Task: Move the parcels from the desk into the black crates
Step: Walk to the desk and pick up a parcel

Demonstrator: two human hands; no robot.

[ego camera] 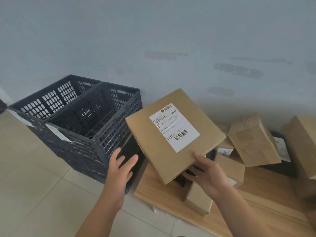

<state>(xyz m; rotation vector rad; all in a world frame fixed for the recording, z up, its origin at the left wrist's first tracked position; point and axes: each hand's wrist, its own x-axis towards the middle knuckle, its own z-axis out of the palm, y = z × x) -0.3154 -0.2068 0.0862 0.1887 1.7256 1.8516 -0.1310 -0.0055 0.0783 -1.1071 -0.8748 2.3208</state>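
Brown corrugated cardboard forms the flat, rectangular parcel you hold above the near-left corner of the pale wooden desk. Its broad face is turned up and tilted towards you, carrying a white paper shipping label with barcodes near two of its corners. The parcel's long axis runs from its near edge at your hand up and away to its far corner by the wall, skewed slightly left.

Your right hand grips the parcel's near edge, thumb on top and fingers curled beneath. Your left hand is spread with straight fingers, holding nothing, in front of the nearer crate's wall and apart from the parcel.

Just left of the parcel, two black perforated plastic crates stand side by side on the beige tiled floor, touching each other, their walls pierced with rows of oval slots.

On the desk, right of and below your parcel, lie more brown cardboard boxes at mixed angles, some with white labels, one small box overhanging the desk's near edge.
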